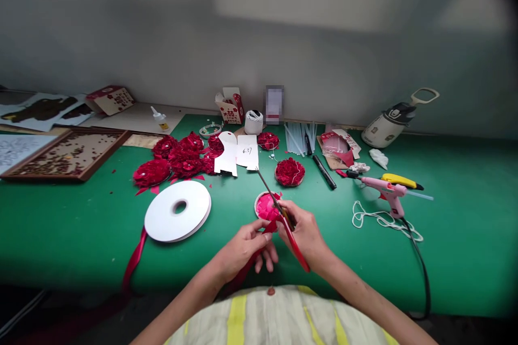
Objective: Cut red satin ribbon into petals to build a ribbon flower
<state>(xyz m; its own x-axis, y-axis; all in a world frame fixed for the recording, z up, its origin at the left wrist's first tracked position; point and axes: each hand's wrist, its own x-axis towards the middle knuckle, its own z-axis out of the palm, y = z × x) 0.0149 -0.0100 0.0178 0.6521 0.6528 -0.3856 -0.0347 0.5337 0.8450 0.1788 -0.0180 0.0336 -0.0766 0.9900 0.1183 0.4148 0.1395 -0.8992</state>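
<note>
Here, over the green worktop (81,237), the right hand (305,234) grips red-handled scissors (283,215) while the left hand (243,248) pinches red ribbon (246,269) just beside the blades, where a slip could nick fingers or cut crookedly.

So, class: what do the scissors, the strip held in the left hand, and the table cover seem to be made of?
Scissors: thin grey blades, probably steel; glossy red handles, likely plastic.
Strip: limp, red with a slight sheen, so probably satin ribbon.
Table cover: matt, even green, perhaps felt or a cutting mat; the weave is too small to tell.
</note>
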